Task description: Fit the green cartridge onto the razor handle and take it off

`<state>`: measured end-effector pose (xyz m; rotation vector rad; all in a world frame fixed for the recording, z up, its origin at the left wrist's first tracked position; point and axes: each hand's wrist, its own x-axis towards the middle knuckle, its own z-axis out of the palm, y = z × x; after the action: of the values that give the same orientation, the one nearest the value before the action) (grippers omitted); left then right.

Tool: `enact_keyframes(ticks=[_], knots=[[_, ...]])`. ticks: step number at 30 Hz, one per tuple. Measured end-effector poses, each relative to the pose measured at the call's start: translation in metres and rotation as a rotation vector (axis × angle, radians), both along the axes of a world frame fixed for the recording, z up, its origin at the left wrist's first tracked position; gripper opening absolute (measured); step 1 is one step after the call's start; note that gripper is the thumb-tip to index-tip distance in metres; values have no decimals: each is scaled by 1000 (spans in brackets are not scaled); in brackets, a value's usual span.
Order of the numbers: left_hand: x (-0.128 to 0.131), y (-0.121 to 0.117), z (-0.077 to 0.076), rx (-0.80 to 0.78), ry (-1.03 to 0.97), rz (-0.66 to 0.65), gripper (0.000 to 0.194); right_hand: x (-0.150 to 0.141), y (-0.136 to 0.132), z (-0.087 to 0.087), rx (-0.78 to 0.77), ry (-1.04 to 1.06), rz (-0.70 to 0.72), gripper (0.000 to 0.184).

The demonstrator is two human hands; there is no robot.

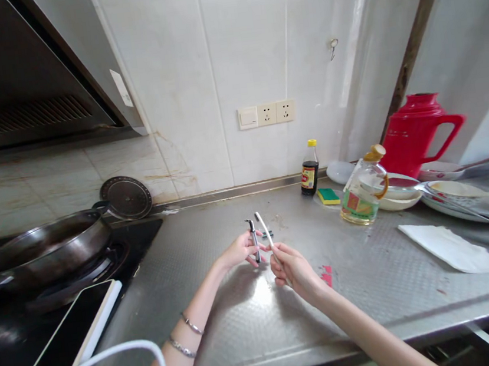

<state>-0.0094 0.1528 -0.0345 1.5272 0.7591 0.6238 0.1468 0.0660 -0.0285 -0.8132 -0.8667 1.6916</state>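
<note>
My left hand [242, 249] is closed around a slim silver and black lighter-like tube [255, 242], held upright over the steel counter [228, 339]. A black tip sticks out sideways at its top; its exact kind is not clear. In my right hand [293, 269] is a thin white stick that looks like a toothbrush [265, 228], tilted with its far end up and to the left. The two hands are close together, the tube just left of the stick. Behind them lie small dark green pieces [268, 234], partly hidden by the stick.
At left, a pan [51, 248] sits on the stove beside a white-edged phone-like device [68, 341]; a white cable [126, 346] loops in front. Toward the right are a soy sauce bottle [309, 175], a sponge [329, 196], an oil jug [362, 198], a red thermos [412, 133] and dishes.
</note>
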Motion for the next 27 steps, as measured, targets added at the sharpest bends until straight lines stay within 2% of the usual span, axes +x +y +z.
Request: enact_keyframes(ticks=[5,10,15,21,27], knots=[[2,1,-4,14,-11,-28,41,-4,-3,-2,-21,-13,11,35],[1,4,-7,24,-12,23,37,-10,-10,-6,-58,17,33,35],[1,4,-6,5,26,49,38,-11,-5,-2,-17,46,-3,34],[3,5,-10,-1,27,77,37,-17,-7,-10,-56,26,-4,35],[4,4,-9,8,56,83,38,-15,-3,-3,-16,40,-27,35]])
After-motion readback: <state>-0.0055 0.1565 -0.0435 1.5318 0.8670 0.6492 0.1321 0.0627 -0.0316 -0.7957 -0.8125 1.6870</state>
